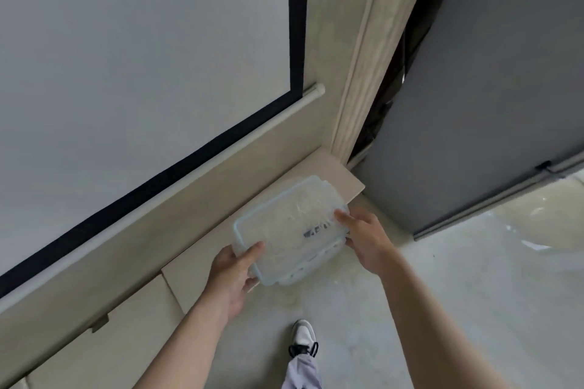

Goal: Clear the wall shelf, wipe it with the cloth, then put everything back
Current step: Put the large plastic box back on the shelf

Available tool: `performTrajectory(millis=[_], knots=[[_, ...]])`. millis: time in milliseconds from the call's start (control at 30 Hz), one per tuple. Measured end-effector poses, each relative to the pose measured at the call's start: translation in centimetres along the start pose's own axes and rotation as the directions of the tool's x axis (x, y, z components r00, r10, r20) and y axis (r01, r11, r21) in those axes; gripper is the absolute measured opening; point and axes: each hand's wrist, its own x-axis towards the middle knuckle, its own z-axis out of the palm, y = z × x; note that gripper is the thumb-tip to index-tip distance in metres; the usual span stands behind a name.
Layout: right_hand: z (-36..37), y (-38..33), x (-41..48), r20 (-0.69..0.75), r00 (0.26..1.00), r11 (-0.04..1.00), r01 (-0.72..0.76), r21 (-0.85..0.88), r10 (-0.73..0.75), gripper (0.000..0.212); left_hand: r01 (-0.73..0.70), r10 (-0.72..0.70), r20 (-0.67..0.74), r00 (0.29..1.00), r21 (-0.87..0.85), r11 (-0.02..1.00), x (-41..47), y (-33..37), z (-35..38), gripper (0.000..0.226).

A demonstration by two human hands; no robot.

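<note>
A clear plastic food container (289,227) with a pale blue rimmed lid sits at the front edge of the beige wall shelf (335,174), partly overhanging it. My left hand (234,275) grips its near left corner, thumb on the lid. My right hand (363,237) holds its right side, fingers over the lid edge and under the clip. No cloth is in view.
A white projection screen (142,73) with a black border and bottom roller hangs on the wall above the shelf. A beige pillar (363,73) and a grey panel (489,104) stand to the right. My shoe (303,338) is on the pale floor below.
</note>
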Motion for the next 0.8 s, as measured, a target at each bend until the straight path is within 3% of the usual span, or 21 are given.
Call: performTrajectory(millis=[200,333,500,800], knots=[[-1.5,0.3,12.1,-0.02,0.999,0.987,-0.049,-0.152,0.046,0.014,0.052,-0.057,-0.045,0.997,-0.095,0.994,8.6,-1.3,5.2,0.022],[-2.6,1.3,17.9,0.006,0.998,0.966,-0.059,-0.252,0.062,0.048,0.092,-0.1,-0.058,0.993,-0.134,0.987,12.5,-2.3,6.9,0.023],[-2.3,0.5,19.9,-0.036,0.999,0.943,-0.022,-0.331,0.011,0.022,0.099,-0.109,-0.073,0.991,-0.133,0.986,15.5,-2.3,8.0,0.02],[-2.0,0.6,23.1,-0.028,0.999,0.914,0.006,-0.405,-0.019,0.038,0.109,-0.12,-0.085,0.989,-0.132,0.985,18.6,-2.4,8.7,0.027]])
